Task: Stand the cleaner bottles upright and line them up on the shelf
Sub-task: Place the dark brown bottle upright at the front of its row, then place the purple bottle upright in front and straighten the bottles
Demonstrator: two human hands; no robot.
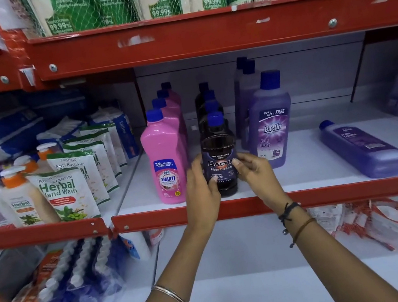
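Upright, dark glossy bottle (221, 163) clasped between both hands, left (200, 190), right (257, 176), flat white shelf (302, 175)

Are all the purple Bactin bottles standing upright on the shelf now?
No, one purple bottle lies on its side at the shelf's right.

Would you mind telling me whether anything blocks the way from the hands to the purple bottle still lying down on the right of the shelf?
Nothing visible does. The lying purple bottle has bare shelf between it and the right hand.
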